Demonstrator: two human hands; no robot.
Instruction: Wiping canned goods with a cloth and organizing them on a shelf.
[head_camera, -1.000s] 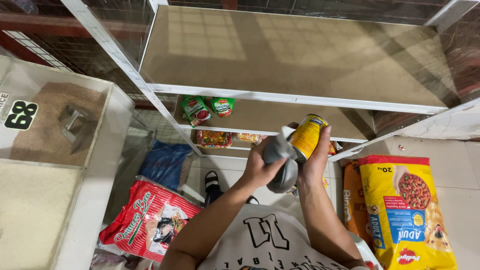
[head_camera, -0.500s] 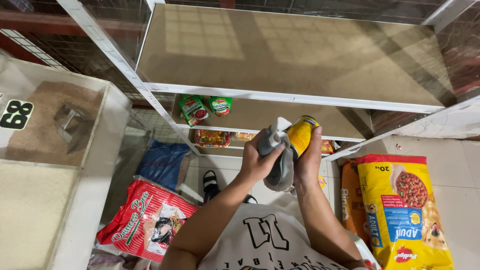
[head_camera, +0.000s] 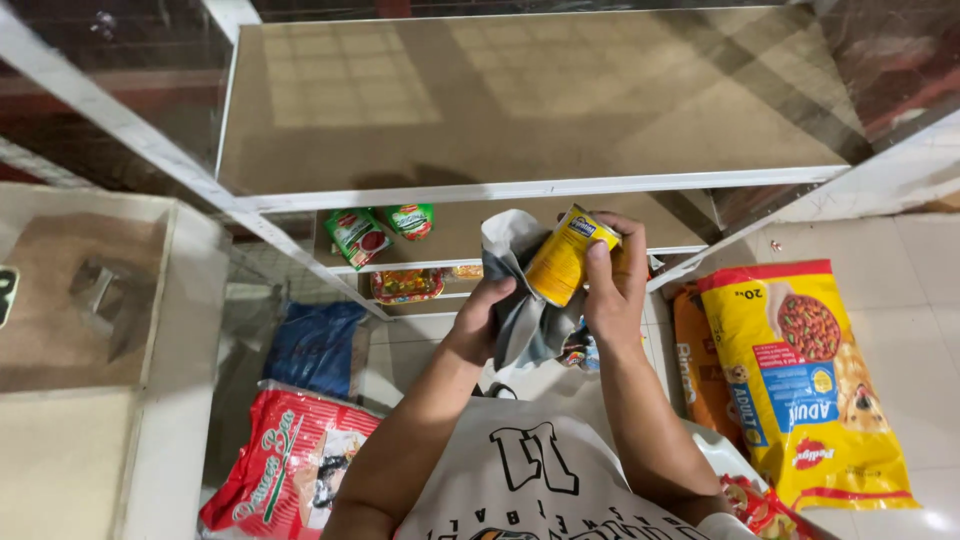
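My right hand (head_camera: 612, 285) grips a yellow can (head_camera: 562, 256) with a blue label, tilted, in front of the white shelf unit (head_camera: 520, 188). My left hand (head_camera: 483, 318) holds a grey cloth (head_camera: 522, 300) bunched against the can's lower left side. Both hands hover below the empty brown top shelf and above the floor. The cloth hangs down between my forearms.
Two green and red packets (head_camera: 378, 228) lie on the middle shelf, with a flat packet (head_camera: 405, 285) below. A yellow pet-food bag (head_camera: 805, 385) and an orange one (head_camera: 700, 360) lean at the right. A red bag (head_camera: 290, 465) and blue bag (head_camera: 320, 345) lie left.
The can has tilted and the cloth has shifted from over the can's end to its left side. My view has moved slightly; the hands stay close together.
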